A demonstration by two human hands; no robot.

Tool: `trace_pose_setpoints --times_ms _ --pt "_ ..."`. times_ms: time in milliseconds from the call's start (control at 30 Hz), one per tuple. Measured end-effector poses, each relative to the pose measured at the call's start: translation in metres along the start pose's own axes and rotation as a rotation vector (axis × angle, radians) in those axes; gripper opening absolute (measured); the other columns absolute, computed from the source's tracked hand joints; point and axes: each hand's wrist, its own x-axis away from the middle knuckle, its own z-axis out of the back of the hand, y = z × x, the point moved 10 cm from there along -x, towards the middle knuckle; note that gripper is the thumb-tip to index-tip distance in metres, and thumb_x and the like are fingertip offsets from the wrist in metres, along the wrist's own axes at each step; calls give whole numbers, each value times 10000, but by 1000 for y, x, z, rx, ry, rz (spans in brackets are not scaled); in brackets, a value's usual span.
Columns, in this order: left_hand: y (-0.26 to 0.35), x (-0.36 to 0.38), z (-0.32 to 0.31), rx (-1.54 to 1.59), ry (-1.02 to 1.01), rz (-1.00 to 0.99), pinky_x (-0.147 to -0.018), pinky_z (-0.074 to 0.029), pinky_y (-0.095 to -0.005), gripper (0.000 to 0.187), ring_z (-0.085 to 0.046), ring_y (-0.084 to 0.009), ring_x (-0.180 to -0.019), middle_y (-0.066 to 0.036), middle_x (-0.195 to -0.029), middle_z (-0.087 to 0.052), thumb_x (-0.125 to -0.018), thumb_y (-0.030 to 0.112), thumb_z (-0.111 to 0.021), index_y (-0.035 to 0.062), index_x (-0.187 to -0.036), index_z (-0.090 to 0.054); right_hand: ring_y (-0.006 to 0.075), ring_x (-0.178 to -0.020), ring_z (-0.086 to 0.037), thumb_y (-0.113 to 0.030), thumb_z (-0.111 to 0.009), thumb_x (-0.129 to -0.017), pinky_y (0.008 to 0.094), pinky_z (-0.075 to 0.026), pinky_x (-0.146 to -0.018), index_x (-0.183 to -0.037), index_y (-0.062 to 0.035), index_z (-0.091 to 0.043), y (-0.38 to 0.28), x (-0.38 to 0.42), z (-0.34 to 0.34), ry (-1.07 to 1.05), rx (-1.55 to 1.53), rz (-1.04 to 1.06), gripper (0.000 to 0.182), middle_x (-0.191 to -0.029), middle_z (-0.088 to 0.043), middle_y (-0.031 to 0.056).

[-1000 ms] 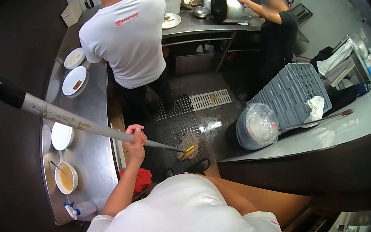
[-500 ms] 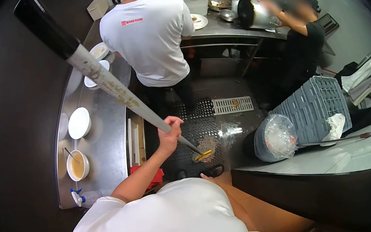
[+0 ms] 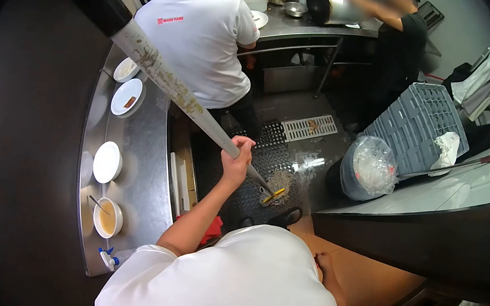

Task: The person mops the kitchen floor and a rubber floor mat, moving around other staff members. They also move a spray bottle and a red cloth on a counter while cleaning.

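My left hand (image 3: 236, 159) is wrapped round the grey pole of a mop (image 3: 187, 102), whose black grip points to the upper left. At the pole's lower end, a yellow clamp (image 3: 274, 196) and pale mop strands (image 3: 280, 187) rest on the perforated black mat (image 3: 242, 186), close to my shoes. Down at my right side hangs my right hand (image 3: 324, 262), small and partly hidden by my shirt, so its fingers are unclear.
A steel counter (image 3: 142, 168) with bowls runs along the left. One person (image 3: 194, 43) stands ahead, another (image 3: 397, 61) holds a large pot (image 3: 330, 6) at the back counter. Right are a lined bin (image 3: 368, 171), grey crates (image 3: 417, 122) and a floor drain (image 3: 309, 128).
My left hand and the pole have shifted slightly right and up in view. My right hand has moved right and down, away from my front. The mop head appears slightly higher.
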Motion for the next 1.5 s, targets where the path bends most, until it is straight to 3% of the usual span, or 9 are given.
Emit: trace_pose_setpoints --times_ms 67,167,667,767,833,967,1067,1400,1500 --pt "1 -1 0 0 2 -3 -472 -341 -233 168 -363 -42 -484 30 -585 -429 -992 166 -569 5 -944 -572 218 -513 -610 -231 -595 -912 369 -496 -484 -791 22 -631 -2 36 7 59 66 -15 282 -657 -641 151" --pt "0 -6 -1 -10 0 -14 -471 -339 -232 167 -363 -42 -484 30 -585 -430 -990 166 -573 5 -944 -572 264 -537 -624 -292 -622 -885 435 -515 -570 -806 33 -670 45 11 -13 66 216 69 338 -706 -668 195" --pt "-6 -17 -2 -3 -2 -31 -466 -344 -233 165 -373 -47 -477 30 -585 -434 -987 171 -580 18 -927 -568 232 -556 -650 -310 -628 -882 413 -513 -574 -789 10 -681 -7 28 -19 143 181 177 338 -690 -678 173" --pt "-3 -19 2 -31 8 -61 -466 -343 -233 166 -374 -50 -474 31 -583 -431 -992 174 -573 22 -925 -565 175 -519 -635 -303 -575 -916 369 -503 -532 -762 -17 -673 -12 19 -25 97 127 169 339 -690 -687 143" --pt "-6 -16 4 -43 6 -61 -466 -341 -233 167 -373 -52 -473 32 -582 -427 -995 176 -566 24 -927 -563 215 -573 -659 -320 -563 -912 388 -518 -580 -791 -12 -687 -30 27 -29 69 273 133 353 -694 -692 141" --pt "-6 -11 11 8 -3 -46 -470 -329 -231 166 -362 -47 -473 35 -581 -415 -1001 180 -558 26 -942 -556 319 -862 -694 -322 -646 -857 414 -524 -776 -994 -3 -720 -29 5 -51 105 279 154 355 -941 -718 199" --pt "-5 -6 17 40 -7 -38 -472 -327 -225 167 -378 -45 -490 31 -594 -430 -993 176 -570 19 -937 -565 334 -933 -685 -354 -610 -871 436 -517 -807 -973 -53 -736 -42 19 -63 84 320 164 343 -993 -711 196" --pt "-1 -1 36 74 -11 -33 -465 -317 -233 153 -351 -44 -480 32 -580 -410 -996 154 -559 7 -951 -561 331 -880 -683 -335 -605 -887 425 -509 -797 -938 -35 -729 -29 30 -58 138 317 130 328 -913 -716 189" --pt "2 -2 44 88 -10 -50 -466 -321 -233 150 -351 -46 -479 31 -573 -406 -995 151 -558 7 -952 -562 308 -956 -681 -325 -612 -894 393 -514 -842 -1036 -1 -708 -29 39 -59 80 344 79 367 -1015 -711 197"
